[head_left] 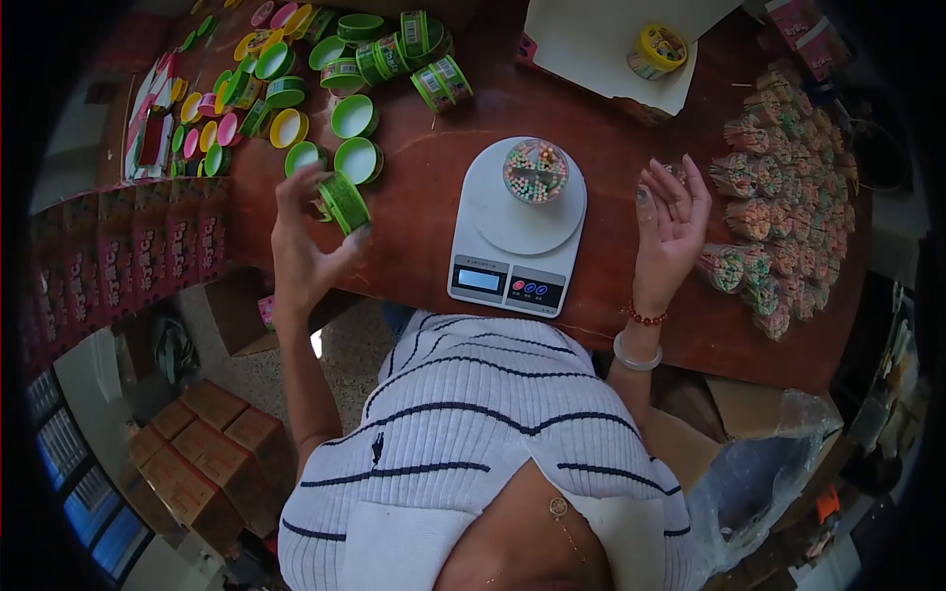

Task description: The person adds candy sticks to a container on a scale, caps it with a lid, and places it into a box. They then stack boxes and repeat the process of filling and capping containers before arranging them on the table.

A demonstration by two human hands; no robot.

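Note:
My left hand [304, 236] grips a green round tub [343, 203] between thumb and fingers, tilted on its side over the table. Close by stand several green tubs with white insides [355, 116]. My right hand [674, 219] is raised with its fingers apart, palm up, and nothing shows in it. Something small behind its fingertips is too hidden to name. Between my hands sits a white kitchen scale [473, 231]. On its round plate is a clear round container [536, 169] filled with small coloured sticks; the scale's display is too small to read.
Bundles of coloured sticks [783, 187] crowd the table's right side. A yellow tub [658, 49] stands on an open white box [596, 49] at the back. More coloured tubs [227, 128] fill the back left. Printed pink boxes [128, 246] line the left edge. Brown cartons [212, 443] lie below.

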